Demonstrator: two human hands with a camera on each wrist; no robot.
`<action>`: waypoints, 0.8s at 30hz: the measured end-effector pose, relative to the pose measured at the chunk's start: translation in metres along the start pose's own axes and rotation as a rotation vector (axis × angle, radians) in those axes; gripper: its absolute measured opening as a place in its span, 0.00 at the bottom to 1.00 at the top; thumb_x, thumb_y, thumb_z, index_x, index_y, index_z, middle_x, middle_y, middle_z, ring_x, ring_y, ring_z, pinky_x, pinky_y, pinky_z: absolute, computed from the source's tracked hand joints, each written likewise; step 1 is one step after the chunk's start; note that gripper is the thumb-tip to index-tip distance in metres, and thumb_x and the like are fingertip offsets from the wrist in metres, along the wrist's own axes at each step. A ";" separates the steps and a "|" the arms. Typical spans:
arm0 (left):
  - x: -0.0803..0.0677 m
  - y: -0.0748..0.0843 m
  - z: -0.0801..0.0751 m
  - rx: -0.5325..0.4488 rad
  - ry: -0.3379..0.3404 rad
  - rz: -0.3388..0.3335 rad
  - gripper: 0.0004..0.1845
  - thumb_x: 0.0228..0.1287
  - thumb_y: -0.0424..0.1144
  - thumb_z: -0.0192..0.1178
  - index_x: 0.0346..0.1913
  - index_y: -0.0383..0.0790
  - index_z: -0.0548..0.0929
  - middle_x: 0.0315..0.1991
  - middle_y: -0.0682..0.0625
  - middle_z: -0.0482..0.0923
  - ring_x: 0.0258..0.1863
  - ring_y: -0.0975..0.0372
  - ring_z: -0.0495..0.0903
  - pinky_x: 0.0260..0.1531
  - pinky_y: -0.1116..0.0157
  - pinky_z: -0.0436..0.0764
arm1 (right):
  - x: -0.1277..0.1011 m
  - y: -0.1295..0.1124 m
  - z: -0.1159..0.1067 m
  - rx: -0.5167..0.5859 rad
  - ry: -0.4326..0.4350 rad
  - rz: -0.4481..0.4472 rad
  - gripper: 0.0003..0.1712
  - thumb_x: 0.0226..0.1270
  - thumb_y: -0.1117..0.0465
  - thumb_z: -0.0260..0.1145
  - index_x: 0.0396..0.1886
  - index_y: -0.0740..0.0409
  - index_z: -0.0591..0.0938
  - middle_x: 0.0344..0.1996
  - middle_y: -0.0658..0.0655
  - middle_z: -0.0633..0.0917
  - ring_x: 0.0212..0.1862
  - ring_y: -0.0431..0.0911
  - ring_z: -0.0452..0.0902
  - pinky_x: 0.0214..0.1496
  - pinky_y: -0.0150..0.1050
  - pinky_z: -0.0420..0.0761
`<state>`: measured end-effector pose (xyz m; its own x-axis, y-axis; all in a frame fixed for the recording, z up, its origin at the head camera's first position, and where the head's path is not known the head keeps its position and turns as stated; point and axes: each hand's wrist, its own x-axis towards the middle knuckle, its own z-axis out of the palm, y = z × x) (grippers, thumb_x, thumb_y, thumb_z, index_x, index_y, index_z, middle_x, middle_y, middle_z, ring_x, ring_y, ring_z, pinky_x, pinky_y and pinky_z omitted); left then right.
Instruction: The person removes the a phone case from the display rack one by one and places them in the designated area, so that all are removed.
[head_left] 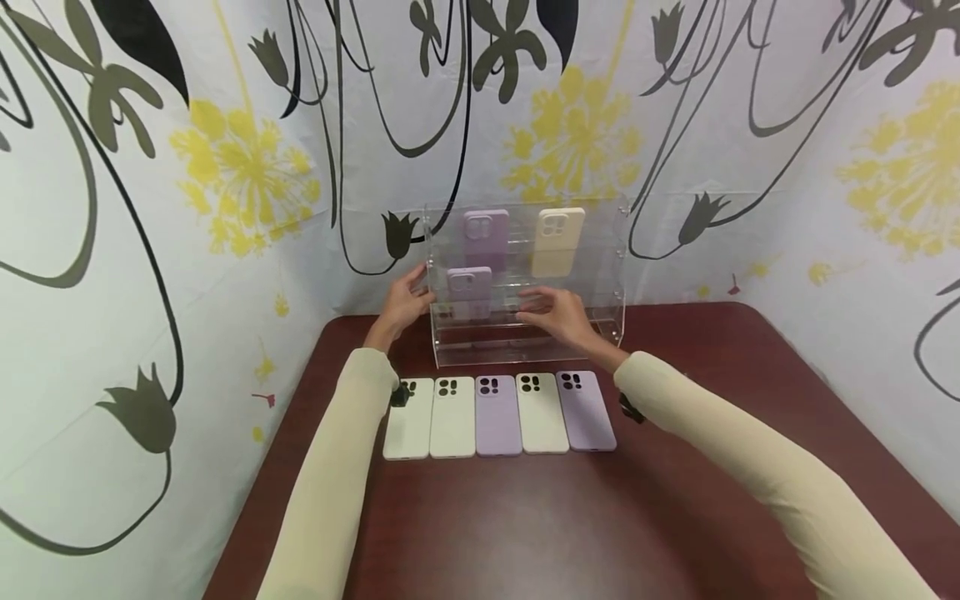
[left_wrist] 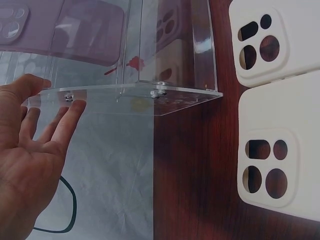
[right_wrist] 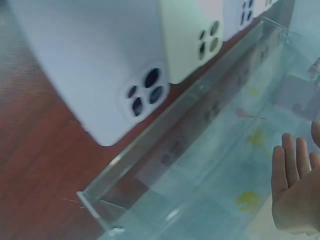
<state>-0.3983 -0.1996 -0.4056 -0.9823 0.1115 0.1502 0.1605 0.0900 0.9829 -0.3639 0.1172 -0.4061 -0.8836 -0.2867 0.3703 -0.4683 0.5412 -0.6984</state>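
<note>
A clear acrylic tiered display stand (head_left: 510,352) stands at the back of the table. My left hand (head_left: 405,302) grips its left side panel, thumb on one face and fingers on the other in the left wrist view. My right hand (head_left: 558,317) hovers at the stand's middle tiers, thumb and extended fingers apart, with nothing visible between them. A purple phone case (head_left: 486,237) and a cream phone case (head_left: 557,250) lean in the upper part. One lilac phone case (head_left: 470,283) sits lower on the left, beside my left hand.
Several white and lilac phone cases (head_left: 498,425) lie side by side in front of the stand, camera cutouts toward it. The dark red-brown table (head_left: 487,525) extends toward me. Patterned fabric (head_left: 360,167) hangs close behind the stand and along both sides.
</note>
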 end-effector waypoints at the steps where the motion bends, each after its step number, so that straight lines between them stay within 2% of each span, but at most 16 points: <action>1: 0.000 -0.001 0.000 0.000 -0.001 -0.001 0.42 0.68 0.19 0.55 0.83 0.45 0.58 0.82 0.44 0.56 0.75 0.43 0.65 0.66 0.43 0.75 | 0.003 -0.002 0.001 0.001 0.005 -0.002 0.24 0.63 0.59 0.79 0.59 0.55 0.86 0.43 0.57 0.92 0.43 0.52 0.91 0.46 0.47 0.90; 7: 0.001 -0.004 0.001 0.038 0.003 0.006 0.42 0.68 0.19 0.55 0.83 0.44 0.59 0.81 0.43 0.58 0.74 0.43 0.67 0.64 0.48 0.80 | 0.022 -0.016 0.009 0.045 0.042 -0.036 0.24 0.62 0.61 0.79 0.58 0.58 0.87 0.44 0.59 0.92 0.42 0.52 0.91 0.45 0.45 0.90; 14: 0.002 -0.005 0.000 0.109 0.017 0.019 0.42 0.67 0.20 0.56 0.82 0.41 0.58 0.80 0.42 0.58 0.74 0.41 0.66 0.68 0.54 0.76 | 0.037 -0.028 0.021 0.140 0.029 -0.041 0.28 0.60 0.63 0.80 0.61 0.63 0.84 0.49 0.64 0.90 0.46 0.56 0.90 0.49 0.42 0.90; 24: 0.002 -0.002 -0.001 0.110 0.023 0.033 0.42 0.66 0.20 0.57 0.82 0.41 0.60 0.80 0.42 0.59 0.74 0.40 0.65 0.70 0.54 0.74 | 0.049 -0.035 0.030 0.149 0.042 -0.029 0.28 0.64 0.67 0.77 0.64 0.61 0.83 0.50 0.66 0.89 0.50 0.57 0.89 0.52 0.46 0.89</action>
<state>-0.4005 -0.2005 -0.4072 -0.9781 0.0940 0.1857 0.2010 0.1953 0.9599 -0.3906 0.0602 -0.3823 -0.8706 -0.2652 0.4145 -0.4909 0.4093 -0.7691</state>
